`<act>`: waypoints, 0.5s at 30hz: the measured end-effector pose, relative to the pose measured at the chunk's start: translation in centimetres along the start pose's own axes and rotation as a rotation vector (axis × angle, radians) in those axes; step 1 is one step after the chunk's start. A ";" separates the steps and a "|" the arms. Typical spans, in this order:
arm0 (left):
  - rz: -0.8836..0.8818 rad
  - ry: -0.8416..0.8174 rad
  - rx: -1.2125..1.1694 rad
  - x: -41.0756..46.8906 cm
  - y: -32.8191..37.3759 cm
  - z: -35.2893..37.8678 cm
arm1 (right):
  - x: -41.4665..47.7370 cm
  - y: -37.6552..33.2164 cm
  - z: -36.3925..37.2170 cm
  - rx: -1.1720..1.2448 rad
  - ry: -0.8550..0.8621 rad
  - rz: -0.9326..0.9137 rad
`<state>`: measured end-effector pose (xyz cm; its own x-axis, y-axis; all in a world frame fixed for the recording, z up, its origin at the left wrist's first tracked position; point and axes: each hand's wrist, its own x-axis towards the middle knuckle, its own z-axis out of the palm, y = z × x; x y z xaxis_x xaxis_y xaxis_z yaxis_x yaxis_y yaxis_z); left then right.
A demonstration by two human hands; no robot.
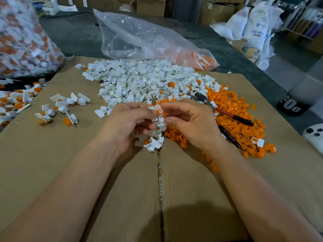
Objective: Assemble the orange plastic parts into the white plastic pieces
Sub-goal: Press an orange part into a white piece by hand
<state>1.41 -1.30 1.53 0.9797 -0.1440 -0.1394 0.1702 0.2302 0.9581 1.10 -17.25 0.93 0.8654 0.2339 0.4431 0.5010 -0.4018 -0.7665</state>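
The cardboard sheet (87, 172) is serving as the work surface. A clear plastic bag (139, 37) is lying across its far edge, and a filled bag (22, 37) of white-and-orange items is standing at far left. The white pile (139, 81) is occupying the far centre of the sheet; the orange pile (236, 116) is lying against its right side, the two mixing where they meet. A small group of joined units (59, 105) is lying well apart at left. A red-and-black handled tool (227, 113) is resting on the orange pile, untouched.

Both hands are working just above the near edge of the piles. The left hand (127, 124) is curling round and pinching a white piece (153, 108); the right hand (190, 123) is pinching an orange part (159, 111) between thumb and forefinger, and this part is sitting at the white piece's round socket. Whether it is fully seated cannot be told.

Handling, as a judgement: both components are appearing light, rigid and smooth, so they are liable to slip or flick away under side pressure. The white piece is best gripped by its flat tab, leaving the socket clear; the orange part is best gripped by its outer rim and pressed in squarely.
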 end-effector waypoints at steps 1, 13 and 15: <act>-0.001 0.002 -0.001 0.0 0.0 0.0 | 0.0 0.0 0.0 -0.004 0.002 0.004; 0.022 -0.014 0.073 0.0 -0.3 0.2 | 0.0 -0.1 0.2 0.004 -0.012 -0.045; 0.032 -0.012 0.088 0.0 -0.4 0.1 | 0.0 -0.1 0.1 -0.030 -0.020 -0.061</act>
<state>1.37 -1.53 1.23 0.9832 -0.1491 -0.1056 0.1281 0.1499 0.9804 1.01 -17.13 0.98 0.8333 0.2759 0.4790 0.5528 -0.4124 -0.7241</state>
